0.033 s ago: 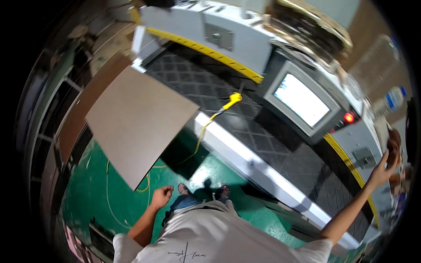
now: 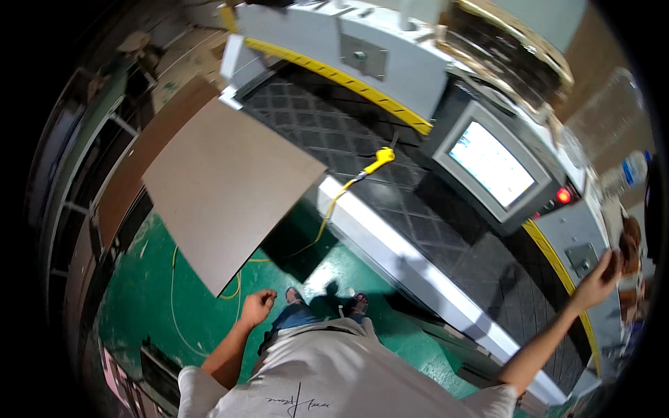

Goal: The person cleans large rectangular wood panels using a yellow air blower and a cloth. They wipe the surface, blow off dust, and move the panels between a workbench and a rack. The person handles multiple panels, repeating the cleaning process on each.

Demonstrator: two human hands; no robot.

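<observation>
My right hand (image 2: 601, 280) is stretched out at the far right, over the machine's grey side panel, its fingers extended with nothing visible in them. Just beyond the fingertips hangs a brown, soft-looking thing (image 2: 630, 245); its kind is unclear. Beside my body, above the green floor, my left hand (image 2: 259, 307) hangs with curled fingers and no object showing. A large flat brown board (image 2: 233, 188) lies ahead of it, its right corner at the machine's white edge. On the machine's black bed (image 2: 446, 240) rests a yellow air blow gun (image 2: 380, 160) with a yellow hose.
A grey-framed control screen (image 2: 492, 165) stands over the bed, with a lit red button (image 2: 564, 196) beside it. Clear plastic bottles (image 2: 635, 168) stand at the far right. The white front rail (image 2: 418, 275) runs diagonally before me. A metal rack (image 2: 77, 209) is on the left.
My right hand has drawn slightly back and down from the brown soft thing. The view has shifted a little; my left hand stays beside my body.
</observation>
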